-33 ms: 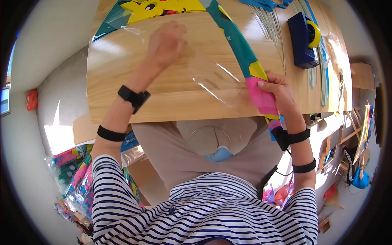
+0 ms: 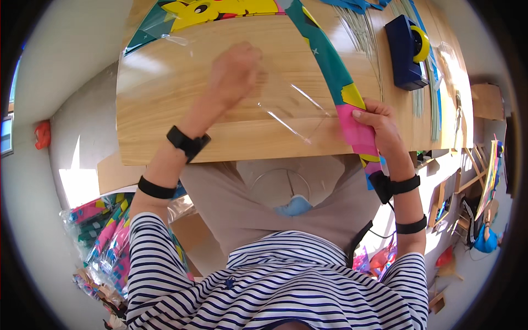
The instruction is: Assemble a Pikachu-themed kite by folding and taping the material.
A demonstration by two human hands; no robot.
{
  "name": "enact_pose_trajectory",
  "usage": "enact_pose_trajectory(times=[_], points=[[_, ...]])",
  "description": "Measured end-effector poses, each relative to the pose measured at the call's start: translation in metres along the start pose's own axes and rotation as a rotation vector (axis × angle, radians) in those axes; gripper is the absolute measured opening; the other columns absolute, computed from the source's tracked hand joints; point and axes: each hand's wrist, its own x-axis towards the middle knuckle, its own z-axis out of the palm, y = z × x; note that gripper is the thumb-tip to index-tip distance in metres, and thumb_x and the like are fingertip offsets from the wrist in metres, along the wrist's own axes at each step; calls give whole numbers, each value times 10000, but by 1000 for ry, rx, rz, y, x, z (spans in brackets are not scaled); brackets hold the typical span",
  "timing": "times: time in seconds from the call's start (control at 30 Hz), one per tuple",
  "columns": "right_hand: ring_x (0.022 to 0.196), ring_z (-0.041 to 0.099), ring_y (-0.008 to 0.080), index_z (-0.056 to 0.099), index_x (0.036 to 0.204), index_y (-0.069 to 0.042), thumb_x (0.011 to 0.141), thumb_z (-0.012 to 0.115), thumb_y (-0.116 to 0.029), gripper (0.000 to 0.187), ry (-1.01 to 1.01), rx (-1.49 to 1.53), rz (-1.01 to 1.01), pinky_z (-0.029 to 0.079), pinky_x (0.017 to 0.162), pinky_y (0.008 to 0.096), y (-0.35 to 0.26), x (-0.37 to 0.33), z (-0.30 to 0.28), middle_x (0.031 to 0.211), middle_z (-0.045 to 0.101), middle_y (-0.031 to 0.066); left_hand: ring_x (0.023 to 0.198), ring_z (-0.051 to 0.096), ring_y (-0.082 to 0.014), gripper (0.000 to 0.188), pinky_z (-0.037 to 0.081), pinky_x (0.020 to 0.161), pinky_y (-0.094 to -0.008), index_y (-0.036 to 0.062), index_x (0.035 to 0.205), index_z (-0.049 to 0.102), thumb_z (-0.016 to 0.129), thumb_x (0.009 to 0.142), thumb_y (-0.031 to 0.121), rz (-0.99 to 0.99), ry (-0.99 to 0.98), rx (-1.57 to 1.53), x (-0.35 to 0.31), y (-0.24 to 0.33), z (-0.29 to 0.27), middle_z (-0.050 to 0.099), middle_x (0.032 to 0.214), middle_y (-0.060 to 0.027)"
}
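Note:
My right hand [image 2: 381, 126] grips a folded strip of printed sheet [image 2: 331, 69], teal with pink and yellow patches, thumb on top at its pink part. The strip slants from the table's far side down over its near edge. My left hand [image 2: 236, 74] hovers over the table to the left of it, fingers curled closed and smeared by motion. What they hold, if anything, cannot be made out. Shiny clear plastic film [image 2: 283, 122] lies between the two hands. Beyond the left hand, a yellow cartoon figure printed on teal sheet [image 2: 220, 12] lies flat.
A dark blue tape dispenser [image 2: 406, 58] with a yellow roll stands at the table's right. Thin pale rods [image 2: 360, 33] and blue strips lie near it. Plastic-wrapped colourful bundles [image 2: 102, 231] are piled at lower left. The wooden table's near edge [image 2: 231, 158] is above my lap.
My left hand has shifted a little to the right and nearer to me. My right hand and the folded printed strip have moved slightly right.

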Motion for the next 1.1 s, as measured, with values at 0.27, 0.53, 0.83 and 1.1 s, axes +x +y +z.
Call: enact_pose_trajectory(times=[0.27, 0.53, 0.83, 1.1], points=[[703, 651, 95, 741, 1027, 47, 879, 730, -108, 215, -86, -220, 70, 526, 648, 239, 24, -103, -101, 836, 716, 42, 921, 617, -373, 284, 522, 762, -475, 41, 941, 636, 765, 757, 215, -147, -95, -18, -47, 132, 46, 633, 944, -160], [749, 679, 161, 732, 989, 17, 790, 747, -112, 237, 210, -204, 262, 565, 689, 287, 109, -220, -181, 884, 710, 84, 844, 692, -347, 240, 581, 688, -439, 44, 940, 637, 763, 745, 105, -289, -55, 268, -40, 156, 79, 685, 893, -163], [920, 665, 208, 750, 978, -7, 754, 811, -143, 269, 250, -262, 387, 549, 799, 332, 138, -273, -208, 1028, 654, 87, 791, 675, -424, 163, 537, 689, -508, 45, 943, 586, 675, 813, 88, -361, 39, 62, -46, 144, 81, 679, 797, -204], [819, 673, 202, 757, 998, 22, 759, 788, -170, 308, 250, -437, 375, 544, 756, 322, 118, -272, -193, 951, 682, 99, 821, 670, -438, 114, 504, 715, -531, 69, 957, 583, 599, 844, 58, -448, 79, -69, -55, 154, 67, 685, 821, -209]])
